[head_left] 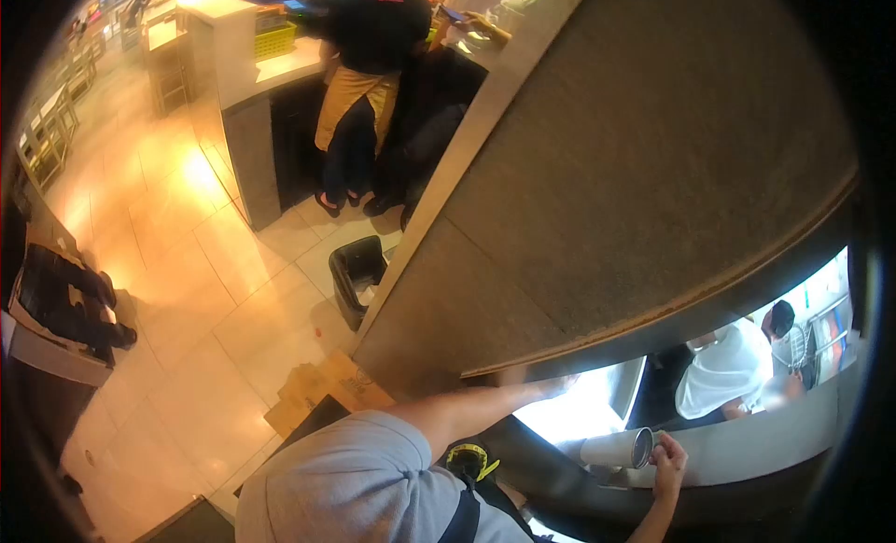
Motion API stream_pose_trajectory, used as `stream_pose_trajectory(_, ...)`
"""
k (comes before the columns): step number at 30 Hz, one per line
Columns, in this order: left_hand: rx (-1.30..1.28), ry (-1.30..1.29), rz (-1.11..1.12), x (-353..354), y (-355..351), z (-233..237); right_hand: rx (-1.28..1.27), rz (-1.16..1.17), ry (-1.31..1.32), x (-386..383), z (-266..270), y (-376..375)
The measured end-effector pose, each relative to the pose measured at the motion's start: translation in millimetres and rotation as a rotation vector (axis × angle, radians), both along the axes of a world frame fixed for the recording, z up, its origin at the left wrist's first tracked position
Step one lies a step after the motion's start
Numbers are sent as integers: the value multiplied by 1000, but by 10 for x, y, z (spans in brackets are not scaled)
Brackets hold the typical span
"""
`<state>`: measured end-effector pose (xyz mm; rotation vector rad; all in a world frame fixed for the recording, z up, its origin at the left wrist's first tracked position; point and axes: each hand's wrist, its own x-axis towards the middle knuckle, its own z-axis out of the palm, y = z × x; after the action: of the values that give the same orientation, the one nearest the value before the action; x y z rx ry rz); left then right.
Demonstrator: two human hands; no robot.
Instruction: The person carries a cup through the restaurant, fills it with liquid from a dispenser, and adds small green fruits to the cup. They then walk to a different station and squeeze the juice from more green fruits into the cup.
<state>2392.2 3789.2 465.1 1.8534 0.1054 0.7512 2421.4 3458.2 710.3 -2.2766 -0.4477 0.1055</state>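
My left arm, in a grey sleeve, reaches across to the bright opening. My left hand is at its upper left edge, where glare and blur hide its fingers. A pale cylindrical cup lies on its side in view at the lower right, its dark-rimmed mouth facing right. The fingers of my right hand are closed at that rim, on the cup's handle side. The cup is close to the pale ledge below the opening.
Beyond the opening is a person in white. A person with a tan apron stands at the counter. A black bin and cardboard are on the floor. A large dark panel spans the upper right.
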Motion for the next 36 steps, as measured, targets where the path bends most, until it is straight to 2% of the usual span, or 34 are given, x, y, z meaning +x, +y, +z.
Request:
stream_pose_trajectory(1, 5, 4, 4, 10, -12, 9, 44, 2, -59, 146, -156, -126)
stream_pose_trajectory(3, 8, 8, 5, 14, -12, 32, -216, 71, -169, 224, -157, -196)
stream_pose_trajectory(4, 9, 6, 9, 19, -1, 50, -278, -18, -261, 188, -196, -191)
stream_pose_trajectory(7, 14, 6, 15, 46, 33, 106, -426, 109, -345, 140, -135, -104)
stream_pose_trajectory(8, 18, 6, 19, 50, 35, 117, -459, 133, -475, 76, -153, -71)
stream_pose_trajectory(11, 27, 4, 21, 42, 46, 105, -571, 196, -588, 162, -245, -124)
stream_pose_trajectory(15, 26, 2, 31, 49, 56, 141, -480, 67, -415, -185, -24, 281)
stream_pose_trajectory(23, 36, 17, 41, 20, 68, 157, -515, 8, -578, 23, -263, 96)
stream_pose_trajectory(24, 40, 18, 35, 27, 52, 158, -501, -11, -574, 4, -275, 112)
stream_pose_trajectory(27, 43, 17, 42, 23, 74, 165, -314, -58, -343, -274, -51, 414)
stream_pose_trajectory(33, 47, 12, 46, 43, 70, 209, -380, -43, -477, 20, -287, 143)
stream_pose_trajectory(36, 48, 14, 48, 46, 74, 227, -317, -96, -336, -265, -99, 416)
